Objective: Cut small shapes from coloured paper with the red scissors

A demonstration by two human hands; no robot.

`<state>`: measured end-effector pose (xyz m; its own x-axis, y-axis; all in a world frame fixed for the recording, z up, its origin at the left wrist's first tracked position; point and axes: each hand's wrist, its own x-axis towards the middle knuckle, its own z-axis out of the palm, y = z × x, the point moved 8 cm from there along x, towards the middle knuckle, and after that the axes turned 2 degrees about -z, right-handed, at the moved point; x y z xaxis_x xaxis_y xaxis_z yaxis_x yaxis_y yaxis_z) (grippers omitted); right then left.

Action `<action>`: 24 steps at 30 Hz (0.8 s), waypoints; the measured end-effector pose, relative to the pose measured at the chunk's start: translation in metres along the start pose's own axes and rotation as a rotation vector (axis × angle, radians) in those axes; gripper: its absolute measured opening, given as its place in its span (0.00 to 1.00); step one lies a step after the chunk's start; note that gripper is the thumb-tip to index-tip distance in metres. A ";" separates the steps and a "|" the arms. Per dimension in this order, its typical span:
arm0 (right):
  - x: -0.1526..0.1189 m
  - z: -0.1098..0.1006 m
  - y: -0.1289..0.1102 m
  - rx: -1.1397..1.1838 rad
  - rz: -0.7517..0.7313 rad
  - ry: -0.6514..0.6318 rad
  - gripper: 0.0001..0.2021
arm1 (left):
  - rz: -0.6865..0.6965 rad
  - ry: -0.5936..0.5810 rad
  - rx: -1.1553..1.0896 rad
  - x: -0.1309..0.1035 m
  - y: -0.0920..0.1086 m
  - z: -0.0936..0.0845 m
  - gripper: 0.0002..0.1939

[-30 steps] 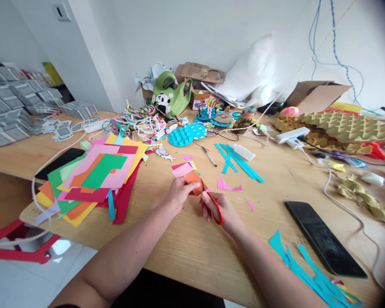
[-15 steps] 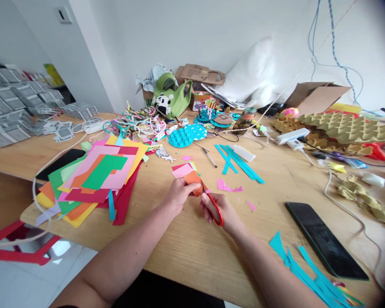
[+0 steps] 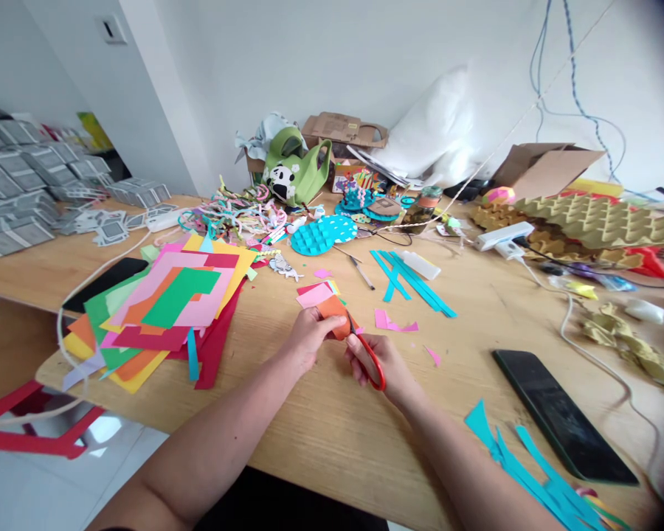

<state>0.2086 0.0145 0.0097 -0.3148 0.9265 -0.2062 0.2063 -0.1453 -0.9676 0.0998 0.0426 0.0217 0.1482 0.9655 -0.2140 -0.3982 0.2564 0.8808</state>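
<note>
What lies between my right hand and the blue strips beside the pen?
The head view shows a pink scrap between your right hand and those blue strips.

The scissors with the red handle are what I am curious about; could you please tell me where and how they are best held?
Probably by the red handle, from the near right, as the right hand does: the loop faces that way, while the dark blades point away, into the orange paper.
</note>
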 end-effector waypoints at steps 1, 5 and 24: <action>0.000 0.000 0.000 -0.001 0.002 0.001 0.26 | 0.000 0.005 -0.004 0.000 0.000 0.000 0.09; -0.001 0.001 0.001 0.001 0.014 -0.008 0.27 | 0.004 0.051 -0.034 0.000 0.001 -0.004 0.10; -0.002 0.007 -0.006 0.105 -0.035 -0.100 0.30 | -0.026 0.006 -0.098 -0.002 0.004 0.001 0.08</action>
<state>0.2013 0.0105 0.0145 -0.4119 0.8932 -0.1804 0.0972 -0.1538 -0.9833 0.0983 0.0416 0.0259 0.1544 0.9588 -0.2386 -0.4813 0.2839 0.8293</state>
